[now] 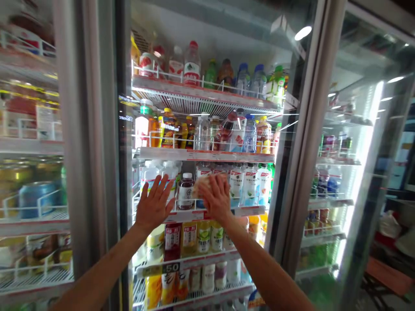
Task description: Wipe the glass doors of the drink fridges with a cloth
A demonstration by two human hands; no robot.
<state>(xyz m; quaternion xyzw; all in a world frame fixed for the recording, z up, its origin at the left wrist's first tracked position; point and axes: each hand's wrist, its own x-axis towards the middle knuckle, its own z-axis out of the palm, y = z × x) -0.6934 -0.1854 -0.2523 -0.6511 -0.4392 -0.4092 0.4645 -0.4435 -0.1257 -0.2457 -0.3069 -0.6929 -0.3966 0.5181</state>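
Your left hand (154, 203) is raised, palm toward the glass door (207, 21), with the fingers spread and gripping nothing. Your right hand (214, 201) is beside it with the fingers partly spread, laid over a pale cloth (198, 186) at the same door. The cloth lies between the right hand and the glass; you cannot tell whether any finger pinches it. Contact between the left palm and the glass cannot be confirmed.

Behind the glass, a dark bottle with a white cap (186, 192) shows between your 2 hands. At least 5 shelf levels of drinks are visible. A red-capped bottle (192, 65) stands on the top level, behind a white wire rail. A plate marked "50" (170, 268) is on a lower shelf edge. Metal door frames (92, 129) flank the glass.
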